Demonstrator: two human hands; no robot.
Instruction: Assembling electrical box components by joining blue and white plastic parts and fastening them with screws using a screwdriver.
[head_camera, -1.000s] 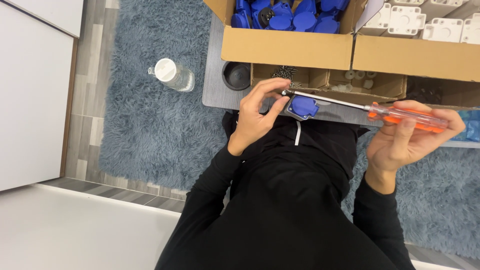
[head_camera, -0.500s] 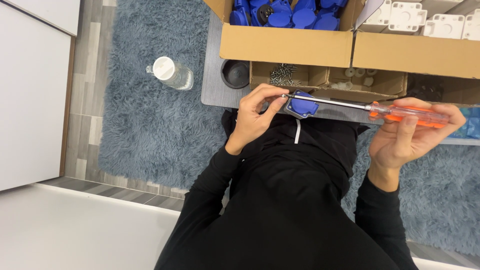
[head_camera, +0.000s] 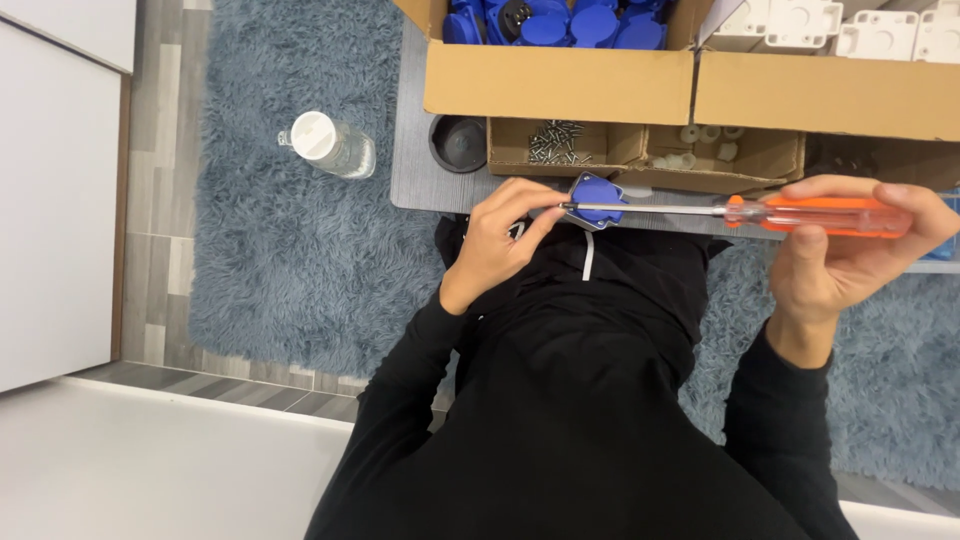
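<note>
Barely shifted, left hand pinches blue part while right hand grips orange screwdriver.

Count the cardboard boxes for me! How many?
4. One with blue parts, one with white parts, a small one with screws, and another small one beside it. More may hide beyond the picture's edge.
</note>
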